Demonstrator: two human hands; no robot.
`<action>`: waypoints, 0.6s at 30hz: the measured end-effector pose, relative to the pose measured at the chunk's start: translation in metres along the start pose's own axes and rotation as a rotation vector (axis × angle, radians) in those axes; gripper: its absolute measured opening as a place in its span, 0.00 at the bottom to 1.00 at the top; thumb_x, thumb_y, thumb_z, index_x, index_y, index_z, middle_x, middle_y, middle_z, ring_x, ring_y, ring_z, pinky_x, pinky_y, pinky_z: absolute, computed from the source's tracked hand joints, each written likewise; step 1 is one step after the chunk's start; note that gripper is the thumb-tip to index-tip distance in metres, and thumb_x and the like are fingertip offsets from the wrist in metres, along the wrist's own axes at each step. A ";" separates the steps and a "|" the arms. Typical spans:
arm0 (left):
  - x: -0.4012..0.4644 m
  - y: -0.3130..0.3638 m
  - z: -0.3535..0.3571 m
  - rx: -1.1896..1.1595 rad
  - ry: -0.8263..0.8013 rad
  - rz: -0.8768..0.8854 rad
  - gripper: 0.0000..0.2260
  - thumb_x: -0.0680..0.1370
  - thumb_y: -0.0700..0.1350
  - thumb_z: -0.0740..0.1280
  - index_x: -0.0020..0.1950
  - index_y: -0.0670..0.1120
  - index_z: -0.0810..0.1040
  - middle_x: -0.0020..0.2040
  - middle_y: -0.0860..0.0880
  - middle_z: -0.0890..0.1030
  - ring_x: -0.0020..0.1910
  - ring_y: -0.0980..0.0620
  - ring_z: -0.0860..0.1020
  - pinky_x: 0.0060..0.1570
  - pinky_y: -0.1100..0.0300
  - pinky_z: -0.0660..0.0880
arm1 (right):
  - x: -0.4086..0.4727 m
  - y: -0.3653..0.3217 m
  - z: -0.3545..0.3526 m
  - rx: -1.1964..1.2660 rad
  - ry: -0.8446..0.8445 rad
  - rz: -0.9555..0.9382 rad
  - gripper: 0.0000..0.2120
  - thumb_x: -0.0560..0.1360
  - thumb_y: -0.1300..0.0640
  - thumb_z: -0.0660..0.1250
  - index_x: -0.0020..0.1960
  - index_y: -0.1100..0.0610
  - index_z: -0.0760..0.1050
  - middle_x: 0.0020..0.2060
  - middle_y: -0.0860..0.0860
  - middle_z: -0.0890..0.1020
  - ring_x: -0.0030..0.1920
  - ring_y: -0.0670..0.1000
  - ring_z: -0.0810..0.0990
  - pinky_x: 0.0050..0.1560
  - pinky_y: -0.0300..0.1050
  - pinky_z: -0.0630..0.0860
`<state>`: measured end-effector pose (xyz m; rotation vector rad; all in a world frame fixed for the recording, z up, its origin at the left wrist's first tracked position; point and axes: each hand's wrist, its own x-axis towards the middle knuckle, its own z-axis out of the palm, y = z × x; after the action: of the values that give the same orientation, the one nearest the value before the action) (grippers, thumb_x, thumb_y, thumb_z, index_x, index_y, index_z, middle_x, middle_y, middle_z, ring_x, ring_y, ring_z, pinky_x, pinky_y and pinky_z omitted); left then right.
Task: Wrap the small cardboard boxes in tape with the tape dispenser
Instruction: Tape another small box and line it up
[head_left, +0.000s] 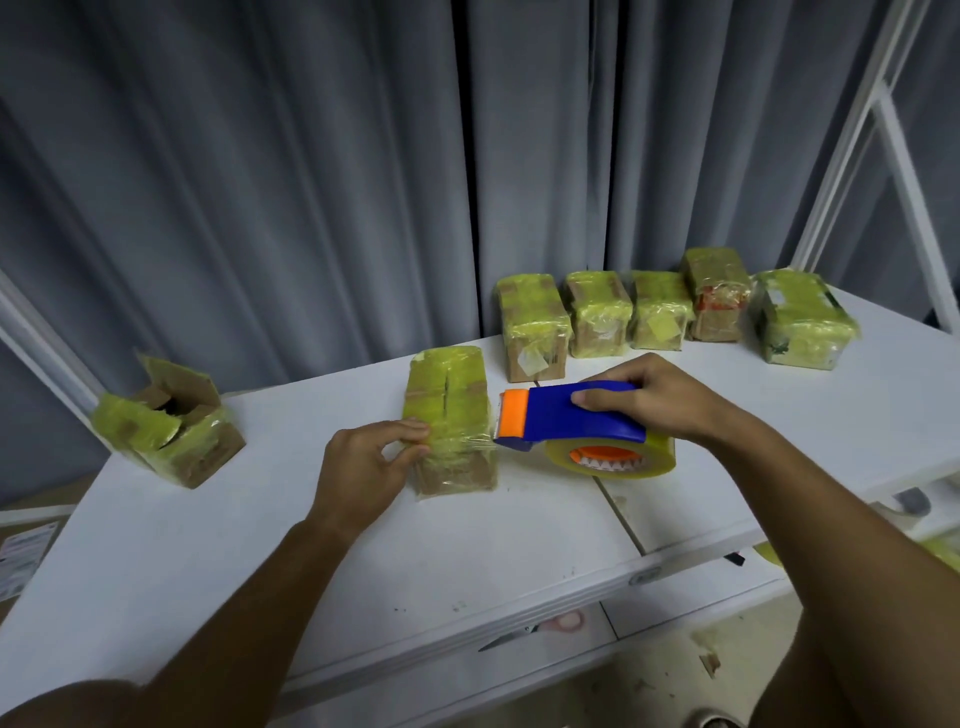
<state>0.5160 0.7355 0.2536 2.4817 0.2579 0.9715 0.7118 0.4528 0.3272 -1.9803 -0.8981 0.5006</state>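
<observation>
A small cardboard box (451, 415) covered in yellowish tape stands on the white table (467, 545) in the middle. My left hand (363, 467) holds its left side, thumb and fingers curled on the near corner. My right hand (660, 397) grips the blue and orange tape dispenser (566, 415) just right of the box. A strip of clear tape runs from the dispenser's front to the box's right side. The yellowish tape roll (610, 457) hangs under the dispenser.
Several taped boxes (597, 312) line the table's back right edge. An opened taped box (166, 423) sits at the far left. Grey curtains hang behind. Scissors (535, 629) lie on a lower shelf beneath the table.
</observation>
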 end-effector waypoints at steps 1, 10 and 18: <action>0.003 0.003 0.001 0.070 -0.037 0.021 0.09 0.71 0.43 0.78 0.49 0.51 0.85 0.48 0.58 0.84 0.50 0.59 0.82 0.57 0.63 0.75 | 0.000 0.001 0.002 -0.016 0.013 0.004 0.12 0.75 0.42 0.72 0.52 0.48 0.86 0.43 0.44 0.88 0.45 0.47 0.86 0.52 0.49 0.83; 0.011 0.030 0.023 0.166 -0.270 0.205 0.21 0.79 0.56 0.63 0.68 0.48 0.77 0.67 0.52 0.77 0.67 0.54 0.73 0.67 0.57 0.70 | 0.005 -0.001 0.008 -0.038 0.019 0.031 0.13 0.75 0.42 0.73 0.52 0.48 0.86 0.43 0.43 0.88 0.45 0.46 0.86 0.52 0.48 0.83; 0.009 0.023 0.039 0.049 -0.167 0.053 0.11 0.78 0.49 0.70 0.60 0.52 0.83 0.59 0.56 0.82 0.60 0.59 0.79 0.58 0.60 0.76 | -0.003 0.001 -0.001 -0.031 0.001 0.022 0.14 0.74 0.41 0.72 0.53 0.49 0.86 0.45 0.45 0.88 0.46 0.48 0.87 0.54 0.51 0.83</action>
<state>0.5488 0.7044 0.2452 2.6089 0.1640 0.7818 0.7109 0.4494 0.3271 -2.0199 -0.8894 0.5003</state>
